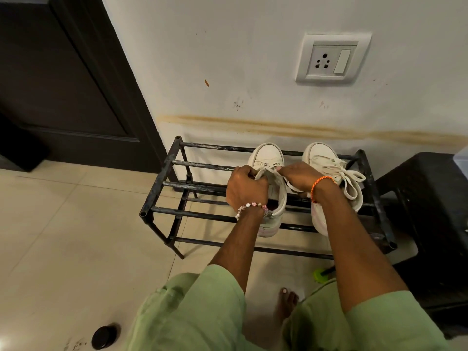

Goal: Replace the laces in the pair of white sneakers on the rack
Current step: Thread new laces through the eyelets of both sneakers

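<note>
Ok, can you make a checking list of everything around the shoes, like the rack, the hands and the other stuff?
Surface: black metal bar shoe rack on pale tiled floor, against the wall.
Job's things: left white lace-up sneaker being worked on; right white lace-up sneaker with its lace tied in a bow.
Clutter: round black disc on the floor; small green object under the rack.
Grips: left hand holds the left sneaker's side; right hand pinches its lace.
Cables: nothing seen.
Surroundings: white wall socket with switch, dark wooden door, black stool, brown stain line on the wall.
</note>
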Action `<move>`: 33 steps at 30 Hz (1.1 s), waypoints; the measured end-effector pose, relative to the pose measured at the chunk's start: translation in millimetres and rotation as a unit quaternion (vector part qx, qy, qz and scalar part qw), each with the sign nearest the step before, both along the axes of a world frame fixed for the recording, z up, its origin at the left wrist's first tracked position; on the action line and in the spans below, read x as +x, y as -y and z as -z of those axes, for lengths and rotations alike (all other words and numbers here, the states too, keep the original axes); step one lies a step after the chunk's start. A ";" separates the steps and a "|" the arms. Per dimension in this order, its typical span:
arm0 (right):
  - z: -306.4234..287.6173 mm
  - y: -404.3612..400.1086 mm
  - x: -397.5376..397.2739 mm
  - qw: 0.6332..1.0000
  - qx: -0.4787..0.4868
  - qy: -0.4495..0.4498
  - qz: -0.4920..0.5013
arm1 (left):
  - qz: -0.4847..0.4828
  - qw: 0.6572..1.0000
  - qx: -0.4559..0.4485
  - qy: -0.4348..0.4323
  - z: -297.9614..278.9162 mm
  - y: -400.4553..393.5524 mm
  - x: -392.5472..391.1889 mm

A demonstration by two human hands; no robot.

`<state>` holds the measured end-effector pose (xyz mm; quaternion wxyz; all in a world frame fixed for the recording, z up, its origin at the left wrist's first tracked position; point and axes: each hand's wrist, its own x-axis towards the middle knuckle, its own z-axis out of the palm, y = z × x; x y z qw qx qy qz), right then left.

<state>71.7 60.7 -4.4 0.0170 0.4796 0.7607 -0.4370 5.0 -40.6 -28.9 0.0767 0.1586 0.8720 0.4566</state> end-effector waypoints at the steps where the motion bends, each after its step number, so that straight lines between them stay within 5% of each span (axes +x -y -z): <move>1: -1.2 0.0 -0.5 0.998 -0.023 -0.047 0.021 | 0.001 1.000 0.001 -0.001 0.0 0.1 0.2; 3: -3.5 -1.6 0.4 0.977 -0.105 -0.171 0.066 | 0.004 1.000 0.001 -0.002 -0.4 0.4 0.3; 6: -18.4 -4.0 2.7 0.892 -0.244 -0.363 0.112 | 0.006 1.000 -0.004 -0.005 0.8 0.0 0.3; 9: -34.2 -8.4 6.5 0.835 -0.273 -0.456 0.142 | 0.006 1.000 -0.002 -0.007 1.6 0.1 -0.3; 20: -5.9 -8.6 6.8 0.921 -0.086 -0.297 0.236 | 0.071 0.994 -0.005 0.084 -2.7 3.5 -14.2; 24: -3.9 -8.3 8.0 0.985 -0.032 -0.100 0.136 | 0.162 0.960 0.063 0.221 -5.6 11.8 -35.2; 27: -2.0 -4.9 4.4 1.000 0.019 0.014 0.019 | 0.154 0.933 0.096 0.312 -10.9 11.7 -58.5; 29: -0.5 -4.0 1.4 1.000 0.027 -0.003 0.002 | 0.180 0.936 0.037 0.300 -4.8 10.2 -66.8; 33: -7.6 -7.8 1.2 0.974 -0.064 -0.201 0.082 | 0.219 0.938 -0.016 0.268 9.0 7.7 -66.9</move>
